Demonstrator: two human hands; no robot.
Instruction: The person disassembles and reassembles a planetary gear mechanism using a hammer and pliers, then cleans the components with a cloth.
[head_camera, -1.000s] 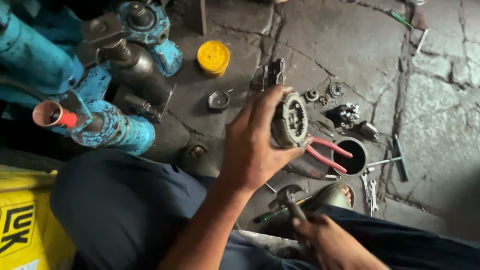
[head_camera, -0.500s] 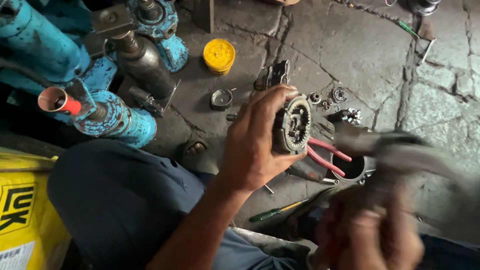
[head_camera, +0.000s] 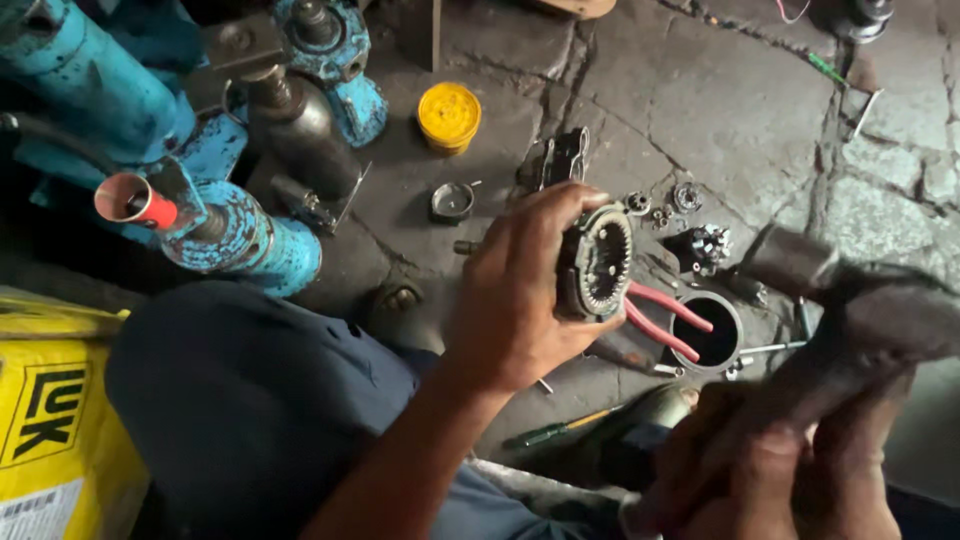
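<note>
so the left hand (head_camera: 520, 300) has its fingers (head_camera: 545, 205) wrapped tight round a grimy round metal housing (head_camera: 597, 262) with a ring of dark slots inside, held just above the red-handled pliers (head_camera: 668, 318), while the right hand (head_camera: 800, 470) grips a blurry hammer (head_camera: 850, 310) right of them.

A second ago the right hand (head_camera: 790, 470) lay low by the person's lap around a small tool near the floor. It has since risen, and now grips a blurred grey hammer (head_camera: 860, 310) raised at the right of the view. The left hand (head_camera: 520, 290), holding the round metal part (head_camera: 597, 262), has shifted slightly right.
</note>
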